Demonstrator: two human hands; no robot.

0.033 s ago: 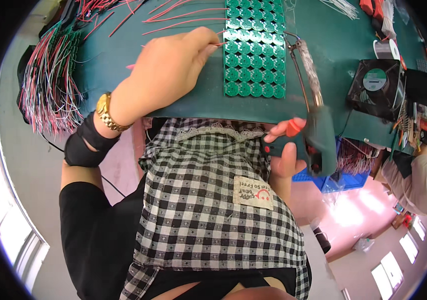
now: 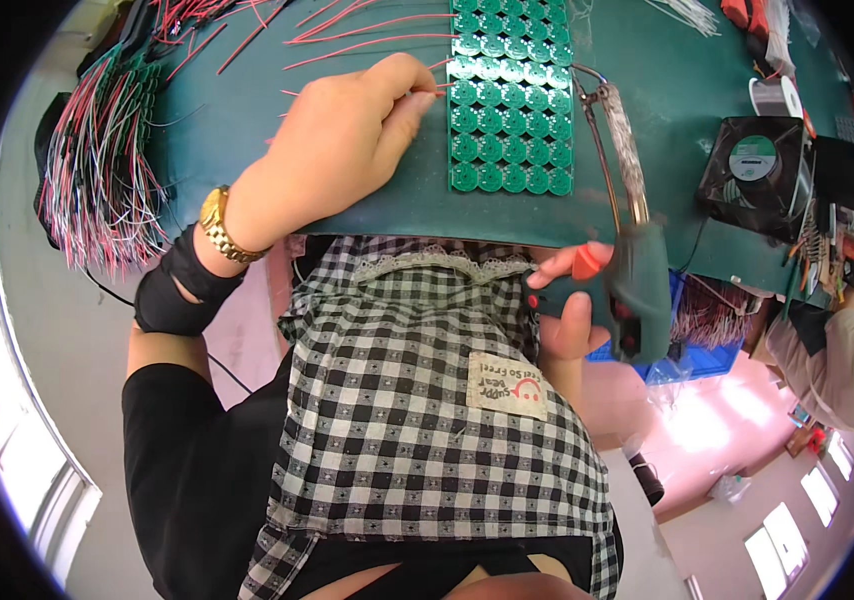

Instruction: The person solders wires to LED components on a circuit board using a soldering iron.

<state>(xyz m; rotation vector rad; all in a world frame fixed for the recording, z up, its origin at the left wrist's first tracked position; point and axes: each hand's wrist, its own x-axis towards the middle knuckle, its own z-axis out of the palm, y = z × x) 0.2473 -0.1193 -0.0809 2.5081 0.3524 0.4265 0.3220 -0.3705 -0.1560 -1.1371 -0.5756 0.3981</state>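
Note:
A panel of round green circuit boards [image 2: 502, 122] lies flat on the green work surface. My left hand [image 2: 342, 145] is closed in a pinch at the panel's left edge, thumb and forefinger on a thin red wire [image 2: 441, 89] whose end reaches the boards. My right hand [image 2: 572, 320] grips a dark green soldering gun [image 2: 644, 290] with a red trigger, at the table's front edge. The gun's thin metal tip and feed tube point up along the panel's right edge; whether the tip touches a board I cannot tell. More red wires [image 2: 377, 42] extend left from the panel's upper rows.
A bundle of red, black and white wires [image 2: 97, 180] hangs at the left table edge. To the right are a black fan [image 2: 755, 170], a solder spool [image 2: 775, 97] and several tools. A blue crate [image 2: 702, 358] with wires stands below; another person's sleeve [image 2: 822, 370] is at far right.
My left wrist has shifted slightly right, with the fingers still on the wire. The soldering gun's body has dropped a little in my right hand.

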